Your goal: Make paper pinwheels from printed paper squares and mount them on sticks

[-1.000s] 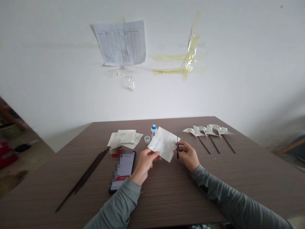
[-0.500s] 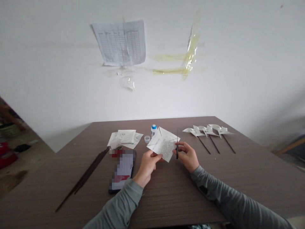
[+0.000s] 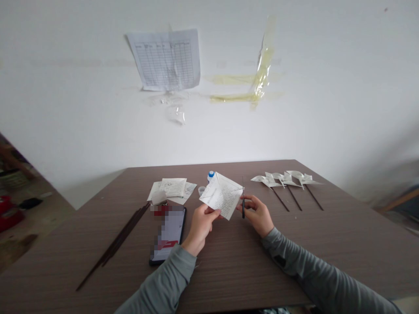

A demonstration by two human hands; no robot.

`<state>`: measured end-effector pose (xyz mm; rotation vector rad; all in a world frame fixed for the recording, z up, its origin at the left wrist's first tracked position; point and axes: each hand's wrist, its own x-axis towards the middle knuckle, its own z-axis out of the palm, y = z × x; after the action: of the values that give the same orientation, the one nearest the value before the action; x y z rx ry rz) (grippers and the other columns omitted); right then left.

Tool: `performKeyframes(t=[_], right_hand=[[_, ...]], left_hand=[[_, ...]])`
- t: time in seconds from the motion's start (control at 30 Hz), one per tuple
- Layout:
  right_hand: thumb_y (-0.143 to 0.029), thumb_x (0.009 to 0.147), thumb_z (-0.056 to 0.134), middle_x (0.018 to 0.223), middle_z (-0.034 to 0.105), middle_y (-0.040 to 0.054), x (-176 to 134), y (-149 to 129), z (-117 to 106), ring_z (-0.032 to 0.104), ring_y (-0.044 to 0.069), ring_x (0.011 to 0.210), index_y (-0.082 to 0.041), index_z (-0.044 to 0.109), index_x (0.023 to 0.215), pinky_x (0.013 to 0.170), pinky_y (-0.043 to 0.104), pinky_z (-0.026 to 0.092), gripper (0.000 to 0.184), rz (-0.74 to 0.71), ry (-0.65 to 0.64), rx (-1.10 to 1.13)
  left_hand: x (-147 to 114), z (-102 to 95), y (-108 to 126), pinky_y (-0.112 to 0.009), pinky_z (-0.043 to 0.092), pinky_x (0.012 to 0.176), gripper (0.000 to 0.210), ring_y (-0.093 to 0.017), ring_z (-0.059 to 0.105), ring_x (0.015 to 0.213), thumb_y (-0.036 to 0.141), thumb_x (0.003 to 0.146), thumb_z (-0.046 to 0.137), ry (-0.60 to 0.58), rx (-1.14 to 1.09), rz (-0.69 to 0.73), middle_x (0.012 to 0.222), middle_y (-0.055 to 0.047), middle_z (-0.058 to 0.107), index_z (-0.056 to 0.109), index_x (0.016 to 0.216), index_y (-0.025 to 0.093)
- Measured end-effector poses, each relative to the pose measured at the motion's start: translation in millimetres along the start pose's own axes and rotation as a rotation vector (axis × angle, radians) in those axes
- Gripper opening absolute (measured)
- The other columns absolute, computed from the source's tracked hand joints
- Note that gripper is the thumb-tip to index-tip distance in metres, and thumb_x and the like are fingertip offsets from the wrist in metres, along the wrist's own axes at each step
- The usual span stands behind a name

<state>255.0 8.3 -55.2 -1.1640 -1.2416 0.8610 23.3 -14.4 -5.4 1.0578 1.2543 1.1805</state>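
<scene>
Between the thumb and fingers of my left hand (image 3: pixel 203 224) is a square sheet of printed paper (image 3: pixel 222 196), held tilted above the table. Slits run inward from its corners at the top and right. My right hand (image 3: pixel 258 213) grips a small pair of scissors (image 3: pixel 243 205) with dark handles, blades pointing up and away. The blades stand beside the paper's right corner; whether they touch it I cannot tell. Partly hidden behind the paper are a white bottle with a blue cap (image 3: pixel 211 175) and a small clear cup (image 3: pixel 201 190).
Three paper pinwheels (image 3: pixel 284 179) on dark sticks lie at the back right. To the left are several paper squares (image 3: pixel 173 187), a bundle of dark sticks (image 3: pixel 121 237) and a phone (image 3: pixel 170 235) on the brown table (image 3: pixel 235 274). A printed sheet (image 3: pixel 166 61) hangs on the wall.
My left hand has shifted the paper slightly left, away from the scissors, and a slit now shows at its right corner. My right hand has hardly moved.
</scene>
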Motion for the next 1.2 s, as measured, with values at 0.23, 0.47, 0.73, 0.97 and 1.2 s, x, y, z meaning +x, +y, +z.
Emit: performKeyframes(t=[0.23,0.47,0.73,0.97,1.2], right_hand=[[-0.078,0.072,0.108,0.085,0.093,0.0085,-2.1,-1.2,-6.3,0.084,0.033,0.083,-0.026,0.087,0.114,0.081,0.046,0.064,0.07,0.1,-0.111,0.055],[-0.077,0.073,0.11,0.087,0.094,0.0092,-3.3,-8.5,-10.3,0.084,0.031,0.083,-0.025,0.089,0.109,0.086,0.048,0.068,0.066,0.164,-0.176,0.104],[-0.09,0.083,0.107,0.095,0.094,0.011,-10.0,-12.7,-12.0,0.085,0.03,0.087,-0.022,0.087,0.118,0.092,0.049,0.069,0.078,0.165,-0.416,0.071],[-0.103,0.087,0.101,0.098,0.095,0.0119,-13.1,-3.6,-10.6,0.084,0.029,0.086,-0.022,0.084,0.124,0.092,0.048,0.069,0.09,0.136,-0.569,0.066],[-0.099,0.09,0.102,0.098,0.095,0.0104,-14.2,0.5,-10.9,0.083,0.028,0.083,-0.023,0.083,0.123,0.089,0.047,0.069,0.085,0.135,-0.633,0.081]], left_hand=[[7.1,-4.7,0.2,-0.022,0.03,0.045,0.025,-0.026,0.089,0.079,0.025,0.079,0.103,0.067,-0.033,0.076,0.092,-0.01,0.095,0.09,0.1,0.019],[12.0,-7.0,-0.2,-0.02,0.028,0.044,0.033,-0.029,0.091,0.082,0.039,0.07,0.106,0.098,-0.093,0.138,0.093,-0.01,0.093,0.084,0.089,0.023],[13.6,-9.3,-1.5,-0.019,0.029,0.044,0.039,-0.026,0.087,0.075,0.047,0.069,0.105,0.147,-0.105,0.206,0.089,-0.009,0.091,0.081,0.087,0.023],[13.3,-5.2,1.1,-0.019,0.028,0.043,0.042,-0.027,0.088,0.076,0.055,0.064,0.099,0.216,-0.137,0.267,0.087,-0.01,0.091,0.073,0.08,0.026],[14.7,-7.6,-0.3,-0.018,0.028,0.043,0.042,-0.031,0.092,0.083,0.055,0.064,0.098,0.222,-0.117,0.251,0.091,-0.012,0.092,0.07,0.078,0.027]])
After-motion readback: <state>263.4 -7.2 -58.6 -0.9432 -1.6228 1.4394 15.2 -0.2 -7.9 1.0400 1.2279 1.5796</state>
